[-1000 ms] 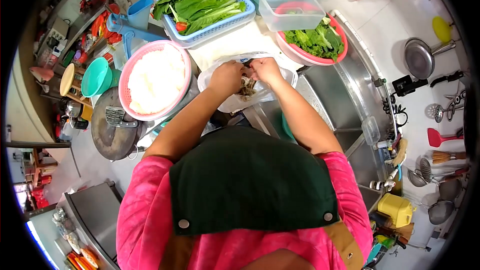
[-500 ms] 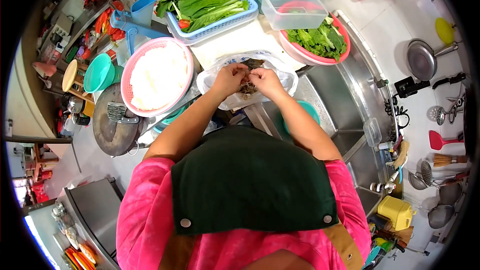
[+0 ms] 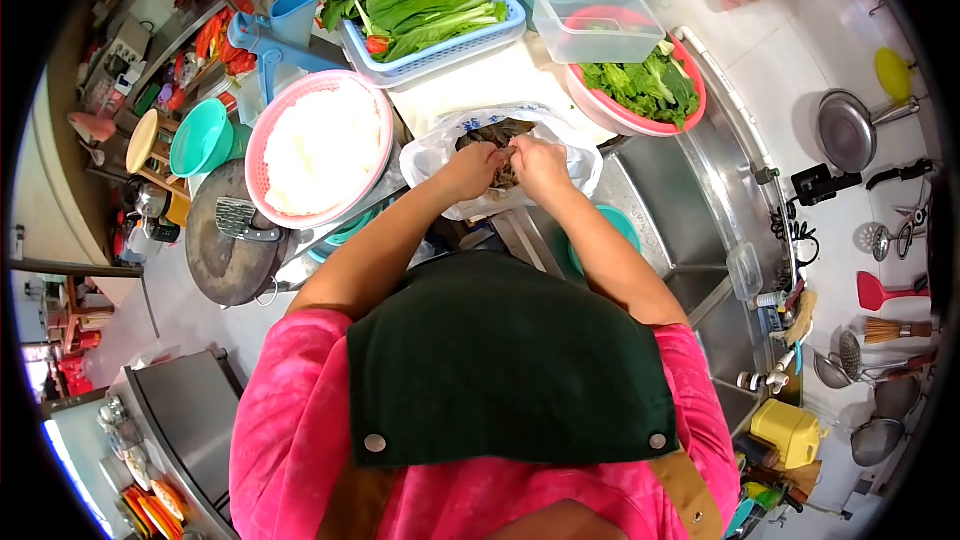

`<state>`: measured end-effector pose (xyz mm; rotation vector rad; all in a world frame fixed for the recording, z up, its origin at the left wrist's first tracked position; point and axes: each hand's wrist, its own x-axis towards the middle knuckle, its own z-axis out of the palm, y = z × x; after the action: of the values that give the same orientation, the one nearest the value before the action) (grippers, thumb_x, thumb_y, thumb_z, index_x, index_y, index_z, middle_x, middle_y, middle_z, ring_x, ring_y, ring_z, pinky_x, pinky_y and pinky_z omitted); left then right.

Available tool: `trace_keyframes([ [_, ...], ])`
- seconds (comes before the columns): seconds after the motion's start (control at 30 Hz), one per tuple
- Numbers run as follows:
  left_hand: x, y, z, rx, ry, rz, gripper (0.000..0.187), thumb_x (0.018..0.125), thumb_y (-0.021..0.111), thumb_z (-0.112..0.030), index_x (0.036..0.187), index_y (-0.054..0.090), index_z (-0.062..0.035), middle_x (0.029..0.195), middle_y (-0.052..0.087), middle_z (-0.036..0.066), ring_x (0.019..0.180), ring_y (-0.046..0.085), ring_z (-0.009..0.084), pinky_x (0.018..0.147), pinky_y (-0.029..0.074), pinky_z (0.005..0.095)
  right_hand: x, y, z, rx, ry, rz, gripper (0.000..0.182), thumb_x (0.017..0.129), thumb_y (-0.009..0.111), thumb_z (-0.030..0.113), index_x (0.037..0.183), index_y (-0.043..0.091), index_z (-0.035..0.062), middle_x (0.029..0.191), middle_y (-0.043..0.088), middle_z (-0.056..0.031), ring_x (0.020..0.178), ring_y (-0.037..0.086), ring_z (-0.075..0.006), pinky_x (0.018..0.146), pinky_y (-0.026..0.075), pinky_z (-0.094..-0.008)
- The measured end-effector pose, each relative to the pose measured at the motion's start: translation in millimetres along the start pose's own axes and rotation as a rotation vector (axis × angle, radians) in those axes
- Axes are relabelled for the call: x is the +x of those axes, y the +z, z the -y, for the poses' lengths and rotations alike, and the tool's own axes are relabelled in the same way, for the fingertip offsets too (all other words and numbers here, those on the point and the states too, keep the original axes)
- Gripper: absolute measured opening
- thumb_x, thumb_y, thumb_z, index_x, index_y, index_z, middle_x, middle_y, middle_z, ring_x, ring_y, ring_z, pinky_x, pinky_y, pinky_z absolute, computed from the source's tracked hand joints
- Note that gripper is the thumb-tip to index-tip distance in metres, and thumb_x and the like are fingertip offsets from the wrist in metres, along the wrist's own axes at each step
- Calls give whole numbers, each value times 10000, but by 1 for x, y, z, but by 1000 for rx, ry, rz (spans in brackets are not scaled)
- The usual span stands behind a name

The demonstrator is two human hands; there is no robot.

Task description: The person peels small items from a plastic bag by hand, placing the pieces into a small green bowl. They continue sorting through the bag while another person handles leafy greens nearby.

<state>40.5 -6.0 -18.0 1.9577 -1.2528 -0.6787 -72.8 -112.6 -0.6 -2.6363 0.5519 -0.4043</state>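
Observation:
A white plastic bag with blue print lies wide open in front of me. Inside it is a heap of dark greyish-brown, shrimp-like pieces, too small to name surely. My left hand is over the heap, its fingers bent and closed. Beside it, my right hand is closed as well, thumb and fingertips pinched close to the left fingertips. Whatever lies between the fingers is hidden. Both forearms reach across the bag's near rim.
Left of the bag stands a pink basket of white food, by a round board with a cleaver. Behind are a blue basket of leafy greens and a red bowl under a clear container. Metal sinks lie right.
My hands have shifted a little within the bag, and more of the dark heap shows beyond them. My right hand has turned, its back more upward. The whole view has moved slightly.

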Motion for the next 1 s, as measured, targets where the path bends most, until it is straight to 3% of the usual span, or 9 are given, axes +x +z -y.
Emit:
trace_keyframes([
  [0.27,1,-2,1,-179,-35,30,241,873,406,-187,704,485,-34,614,492,41,561,459,144,536,382,270,4,-3,-5,201,43,41,192,786,452,127,921,547,28,858,593,-166,832,558,-329,722,417,-425],
  [0.43,0,-8,-11,-288,-194,83,238,872,405,-181,693,479,-43,595,469,18,538,432,119,509,360,249,6,2,-11,291,47,58,192,796,441,130,914,536,11,855,576,-211,822,544,-372,723,436,-425],
  [0.53,3,-4,-5,-368,-228,96,227,867,406,-177,696,481,-48,587,461,12,529,420,110,494,346,236,8,11,-17,320,50,37,201,798,427,125,908,537,-2,807,585,-200,781,564,-340,701,441,-400],
  [0.6,4,-4,-2,-427,-237,111,220,865,407,-173,699,484,-51,586,460,9,525,415,106,489,340,231,12,19,-26,605,253,174,212,799,404,116,897,540,-15,763,588,-179,723,572,-292,667,443,-359],
  [0.73,4,-6,-2,-493,-272,157,208,861,404,-165,705,486,-55,586,453,3,510,398,101,480,329,225,13,26,-33,634,255,176,223,801,386,113,889,546,-15,718,582,-141,672,560,-236,633,436,-324],
  [0.83,7,-2,3,-509,-280,149,194,856,418,-169,733,507,-47,610,482,10,523,419,100,481,338,225,15,23,-28,753,384,218,206,798,393,110,874,543,-9,691,575,-130,654,558,-223,619,437,-320],
  [0.9,8,-5,4,-398,-253,154,184,851,435,-174,762,523,-39,622,502,14,537,439,101,486,351,230,13,16,-21,998,528,274,191,800,399,112,854,539,-6,659,563,-105,631,548,-199,599,433,-309],
  [0.93,7,-7,4,-288,-228,159,180,847,453,-180,791,538,-31,633,522,18,550,459,103,491,363,235,12,12,-19,997,525,277,191,800,399,112,854,539,-6,659,563,-105,631,548,-199,599,433,-309],
  [1.0,4,-1,7,-339,-142,54,183,840,474,-188,818,547,-22,634,536,22,558,475,105,497,375,242,8,4,-18,601,185,206,171,805,413,119,835,535,4,689,574,-140,649,562,-253,602,436,-344],
])
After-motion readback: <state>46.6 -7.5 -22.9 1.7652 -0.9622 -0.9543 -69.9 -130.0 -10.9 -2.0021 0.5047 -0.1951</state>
